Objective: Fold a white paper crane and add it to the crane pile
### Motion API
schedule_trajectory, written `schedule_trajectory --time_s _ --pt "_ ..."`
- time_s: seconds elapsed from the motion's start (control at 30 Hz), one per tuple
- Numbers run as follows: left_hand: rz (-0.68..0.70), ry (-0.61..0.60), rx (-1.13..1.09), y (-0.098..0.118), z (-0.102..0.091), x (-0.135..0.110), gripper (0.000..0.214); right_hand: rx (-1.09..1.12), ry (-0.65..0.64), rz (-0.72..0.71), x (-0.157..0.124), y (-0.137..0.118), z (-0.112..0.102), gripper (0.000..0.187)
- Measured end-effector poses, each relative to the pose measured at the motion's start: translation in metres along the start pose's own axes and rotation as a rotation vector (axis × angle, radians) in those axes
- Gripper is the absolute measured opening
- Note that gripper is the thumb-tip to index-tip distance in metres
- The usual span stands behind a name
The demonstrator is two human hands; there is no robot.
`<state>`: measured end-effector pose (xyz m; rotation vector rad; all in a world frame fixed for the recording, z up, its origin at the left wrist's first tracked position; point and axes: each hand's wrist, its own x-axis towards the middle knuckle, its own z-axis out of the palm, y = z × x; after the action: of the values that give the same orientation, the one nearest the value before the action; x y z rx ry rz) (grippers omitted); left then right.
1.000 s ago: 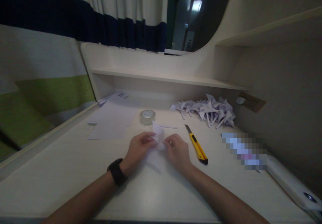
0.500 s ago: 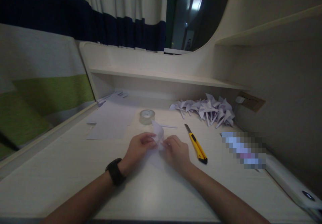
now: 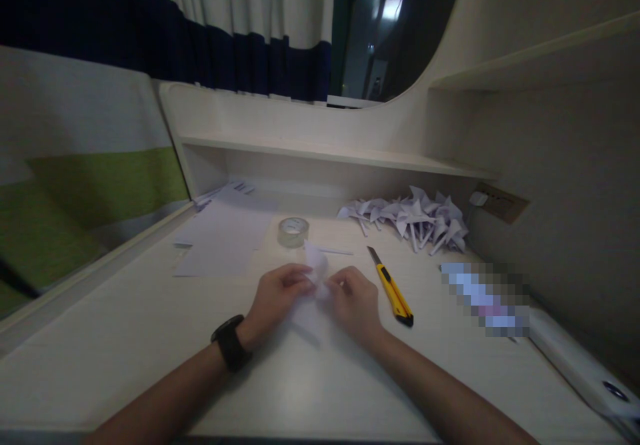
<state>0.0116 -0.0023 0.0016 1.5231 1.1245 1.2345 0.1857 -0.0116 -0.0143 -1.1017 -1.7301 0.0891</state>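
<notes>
The left hand (image 3: 275,298) and right hand (image 3: 357,303) pinch a paper pinwheel (image 3: 315,258), seemingly gathering its centre, which next calls for steady pressure.

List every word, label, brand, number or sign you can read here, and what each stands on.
No text can be read.
Tape roll: faint marks inside its core, too small and blurred.
Paper sheets: dark marks at the far end, too small.
White object at right: dark oval mark, no legible lettering.
Folded paper: no print visible.
</notes>
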Motion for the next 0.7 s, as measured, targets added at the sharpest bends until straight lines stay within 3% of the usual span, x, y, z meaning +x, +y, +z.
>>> schedule_trajectory --time_s 0.13,0.43,0.7 --pt "-0.054 -0.033 -0.081 0.0014 0.0008 0.0014 0.024 -0.005 -0.011 -0.123 -0.0013 0.0036 -0.001 0.012" --pt "0.109 0.001 0.119 -0.0033 -0.0027 0.0021 0.024 0.062 -0.032 -0.01 0.0041 -0.0011 -0.0038 0.014" --pt "0.155 -0.008 0.165 -0.004 -0.0028 0.0012 0.023 0.043 -0.059 0.062 0.0057 -0.0028 -0.004 0.013"
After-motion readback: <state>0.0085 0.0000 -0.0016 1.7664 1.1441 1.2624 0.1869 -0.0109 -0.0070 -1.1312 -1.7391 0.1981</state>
